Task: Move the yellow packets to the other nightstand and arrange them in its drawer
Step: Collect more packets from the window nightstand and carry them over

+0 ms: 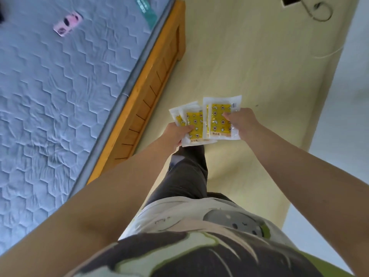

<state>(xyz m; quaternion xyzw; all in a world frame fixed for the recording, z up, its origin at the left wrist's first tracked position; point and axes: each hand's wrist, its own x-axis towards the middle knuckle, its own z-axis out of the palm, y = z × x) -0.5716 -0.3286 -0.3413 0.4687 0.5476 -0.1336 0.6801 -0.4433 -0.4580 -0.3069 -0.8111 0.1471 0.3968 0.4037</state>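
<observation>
We're looking down through the head camera, and the yellow packets are out in front of us, over the pale floor, shared between both hands. Each is a flat sachet with clear-white edges and a bright yellow panel printed with little stars, moons and house shapes, plus a pale label strip at the near end.

The left hand is clamped on a fanned bunch. Its thumb presses the top packet near its 8 o'clock corner, and the packets spread away from the grip toward 12 and 1 o'clock. The right hand grasps a second bunch, thumb on the yellow face at the 3 o'clock edge, with the packets jutting toward 9 o'clock. The two bunches meet in the middle, the right one overlapping the left.

Beneath them we see our dark trouser leg. At 10 o'clock runs the wooden bed frame with a grey quilted mattress. A small pink packet lies on it at 11 o'clock, blurred. A cable curls on the floor at 1 o'clock.
</observation>
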